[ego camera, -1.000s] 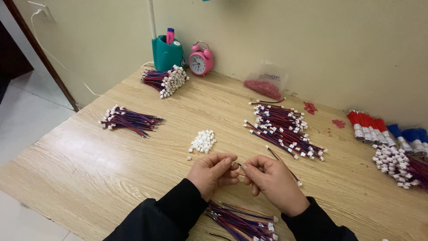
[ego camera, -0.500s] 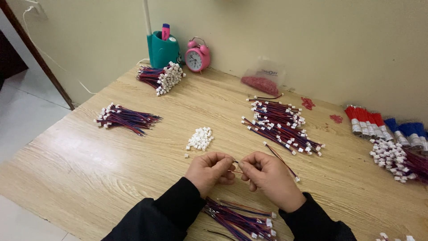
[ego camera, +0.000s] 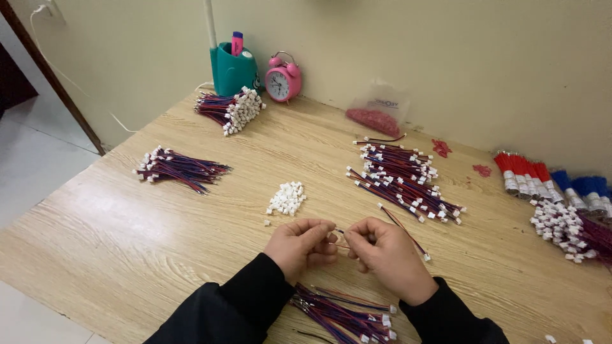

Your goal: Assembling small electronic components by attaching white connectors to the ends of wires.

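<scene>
Wooden table (ego camera: pixel 191 255) against a beige wall, wire bundles all over it. My left hand (ego camera: pixel 301 245) and right hand (ego camera: pixel 389 255) meet at the near edge, fingertips pinched on a thin red-and-blue wire (ego camera: pixel 339 237) held between them; its far end trails right to a white plug (ego camera: pixel 426 257). Small pile of white connectors (ego camera: pixel 287 197) sits just beyond my left hand. Loose wires (ego camera: pixel 347 309) lie between my sleeves. Pink alarm clock (ego camera: pixel 282 81) and teal pen holder (ego camera: pixel 233 71) by the wall.
</scene>
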